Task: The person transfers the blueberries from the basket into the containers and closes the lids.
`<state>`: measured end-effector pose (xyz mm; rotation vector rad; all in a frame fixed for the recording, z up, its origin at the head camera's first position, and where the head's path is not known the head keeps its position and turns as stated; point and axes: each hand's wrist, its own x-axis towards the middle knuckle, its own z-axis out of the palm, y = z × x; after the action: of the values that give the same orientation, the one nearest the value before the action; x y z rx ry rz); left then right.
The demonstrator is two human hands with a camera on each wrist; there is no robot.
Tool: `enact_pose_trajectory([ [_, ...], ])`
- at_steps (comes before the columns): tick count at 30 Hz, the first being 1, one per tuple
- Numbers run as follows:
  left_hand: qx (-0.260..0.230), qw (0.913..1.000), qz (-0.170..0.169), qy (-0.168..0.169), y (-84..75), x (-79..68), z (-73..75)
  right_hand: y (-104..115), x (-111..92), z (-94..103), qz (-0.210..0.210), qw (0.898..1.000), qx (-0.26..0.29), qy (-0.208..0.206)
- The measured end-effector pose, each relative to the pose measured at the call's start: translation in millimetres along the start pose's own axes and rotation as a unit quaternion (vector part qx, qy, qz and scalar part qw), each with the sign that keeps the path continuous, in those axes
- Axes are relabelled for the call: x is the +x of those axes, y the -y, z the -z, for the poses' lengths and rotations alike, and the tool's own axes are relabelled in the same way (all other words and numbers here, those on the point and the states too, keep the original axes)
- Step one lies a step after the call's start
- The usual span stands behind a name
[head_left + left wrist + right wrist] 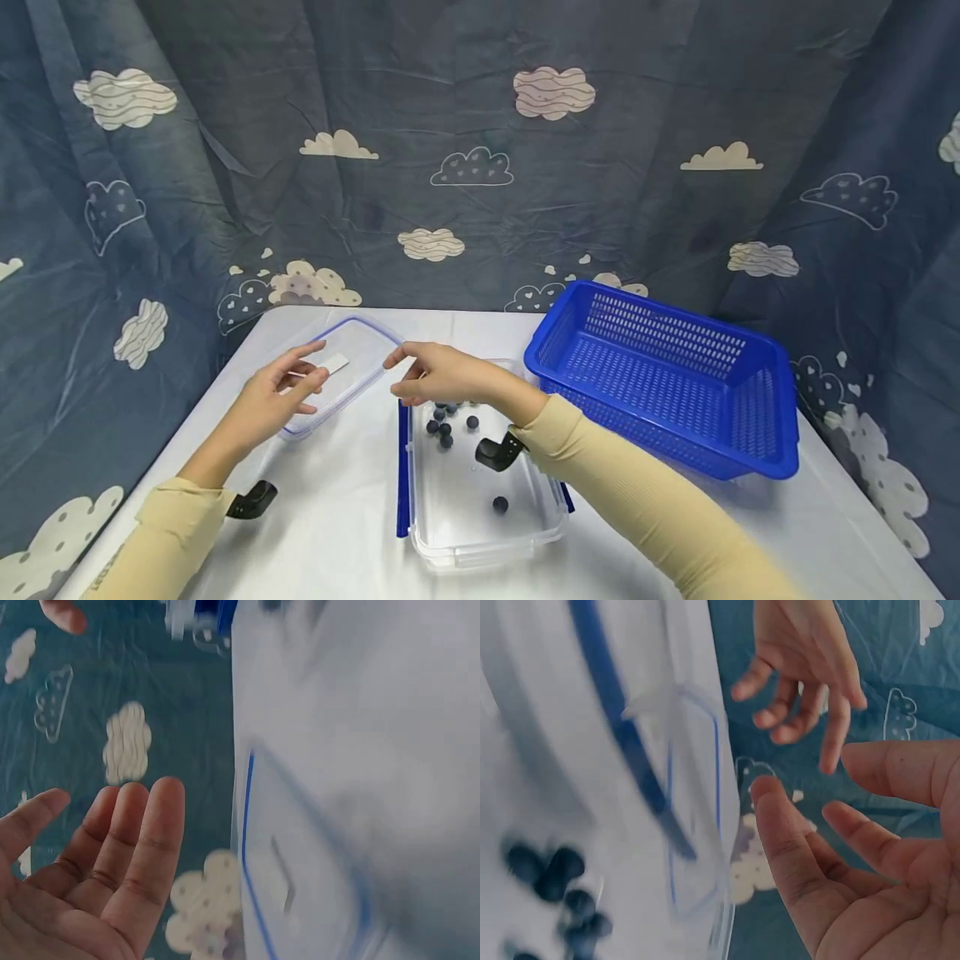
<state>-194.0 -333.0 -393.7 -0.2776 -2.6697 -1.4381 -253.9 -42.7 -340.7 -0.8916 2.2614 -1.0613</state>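
Observation:
A clear plastic food container (480, 552) with blue side latches stands uncovered on the table. Inside it are several dark blueberries (446, 429), most clustered toward the far left, with one blueberry (500, 504) nearer the front. Its clear lid (360, 346), edged with a blue seal, lies to the left and bears a small white piece (334, 363). Over that lid hovers my left hand (270, 402), fingers loosely bent and holding nothing. My right hand (446, 373) is above the container's far left corner; its fingers are apart and empty in the right wrist view (877, 877).
A blue perforated basket (652, 429) stands right of the container, close to its far corner. White cloth (337, 500) covers the table. A dark curtain (480, 208) with cloud prints hangs behind and at both sides.

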Motion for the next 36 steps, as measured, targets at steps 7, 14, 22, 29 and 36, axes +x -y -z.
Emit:
enact_pose_trajectory([
  [7, 0.109, 0.9936, 0.028, -0.012, 9.8, 21.1, 37.2, 16.1, 34.5, -24.1, -0.026, 0.999, 0.046, -0.007],
  [14, 0.194, 0.9791, 0.061, -0.004, 34.8, 36.1, 69.2, 28.0, 64.4, -49.0, -0.09, 0.994, 0.056, -0.008],
  [22, 0.253, 0.9619, 0.101, 0.02, 68.0, 46.7, 88.9, 36.2, 90.3, -73.6, -0.151, 0.986, 0.072, -0.025],
  [29, 0.269, 0.9514, 0.13, 0.074, 86.0, 52.2, 89.2, 29.4, 106.9, -87.5, -0.192, 0.977, 0.085, -0.037],
  [36, 0.269, 0.9478, 0.137, 0.103, 95.6, 52.6, 82.4, 27.8, 114.7, -94.8, -0.202, 0.975, 0.085, -0.041],
])
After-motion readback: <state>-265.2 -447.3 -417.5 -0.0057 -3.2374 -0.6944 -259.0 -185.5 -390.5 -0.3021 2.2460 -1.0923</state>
